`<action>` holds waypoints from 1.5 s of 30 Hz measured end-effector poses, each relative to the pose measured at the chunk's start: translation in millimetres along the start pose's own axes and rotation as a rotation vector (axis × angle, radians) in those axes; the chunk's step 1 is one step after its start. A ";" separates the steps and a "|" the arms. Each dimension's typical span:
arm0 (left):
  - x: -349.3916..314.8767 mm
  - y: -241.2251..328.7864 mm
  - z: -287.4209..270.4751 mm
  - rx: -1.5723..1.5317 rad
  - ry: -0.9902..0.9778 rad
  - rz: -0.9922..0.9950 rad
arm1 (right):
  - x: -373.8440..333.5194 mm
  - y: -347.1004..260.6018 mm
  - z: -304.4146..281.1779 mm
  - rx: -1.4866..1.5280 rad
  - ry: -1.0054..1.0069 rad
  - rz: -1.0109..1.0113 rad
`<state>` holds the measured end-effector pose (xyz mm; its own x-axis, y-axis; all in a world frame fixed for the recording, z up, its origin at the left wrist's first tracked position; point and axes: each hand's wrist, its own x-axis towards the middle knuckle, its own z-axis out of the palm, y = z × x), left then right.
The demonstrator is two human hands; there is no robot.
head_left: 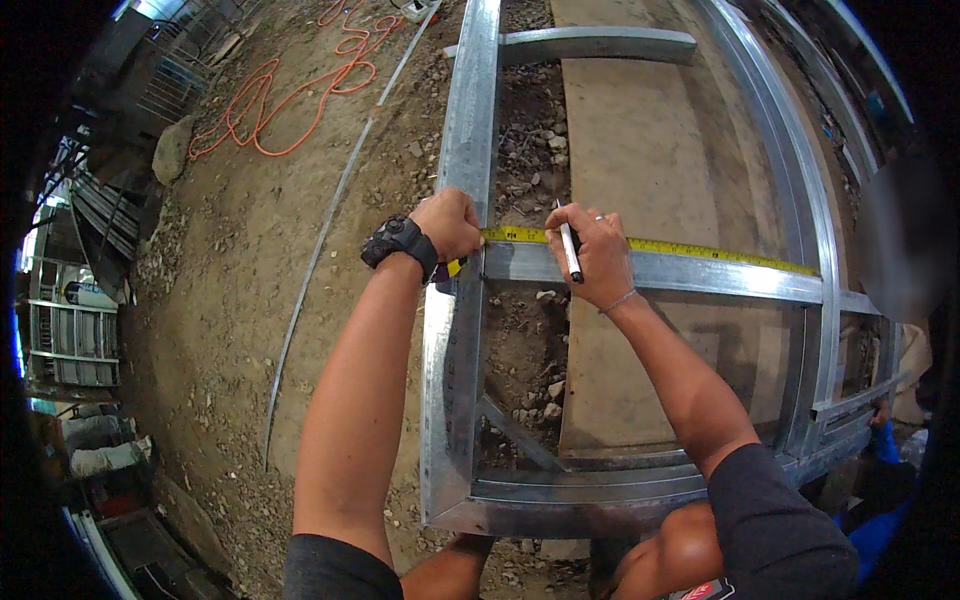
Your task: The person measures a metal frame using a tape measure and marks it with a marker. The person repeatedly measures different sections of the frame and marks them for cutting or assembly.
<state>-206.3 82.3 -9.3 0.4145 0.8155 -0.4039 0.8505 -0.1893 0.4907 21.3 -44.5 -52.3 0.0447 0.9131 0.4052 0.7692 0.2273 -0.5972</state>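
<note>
A yellow tape measure [720,253] stretches along a silver metal crossbar [720,277] of a large steel frame. My left hand [448,225], a black watch on its wrist, is closed on the near end of the tape beside the long left rail [465,130]; part of a yellow and black case shows under it. My right hand [602,255] grips a white marker pen [572,252] with a black end, held steeply over the tape and crossbar. The fingers partly hide the pen, and the hand covers a stretch of the tape.
Bare dirt with gravel lies left of the frame, crossed by a thin metal strip [330,215]. An orange cord [268,100] coils at the far left. A brown board [640,140] lies beneath the frame. Another person's hand [880,411] with a blue sleeve touches the frame at right.
</note>
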 end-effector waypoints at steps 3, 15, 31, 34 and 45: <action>0.0 -0.3 -0.4 0.013 0.011 0.008 | 0.0 0.5 0.4 0.001 0.004 0.000; 1.8 -3.0 0.2 0.011 0.002 0.014 | 0.2 -0.1 -0.8 -0.015 -0.015 -0.010; 2.0 -3.0 1.1 0.030 0.014 0.028 | -0.7 2.1 1.7 -0.008 0.032 -0.030; 1.0 -2.5 -0.8 0.031 0.015 0.033 | 0.1 0.2 0.3 -0.015 0.027 -0.030; 1.1 -1.5 0.4 0.015 0.008 0.015 | -1.0 2.1 1.1 -0.021 0.008 -0.020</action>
<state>-207.1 83.3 -10.8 0.4244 0.8171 -0.3902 0.8490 -0.2093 0.4851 22.2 -44.6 -54.7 0.0342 0.9057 0.4226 0.7833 0.2383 -0.5741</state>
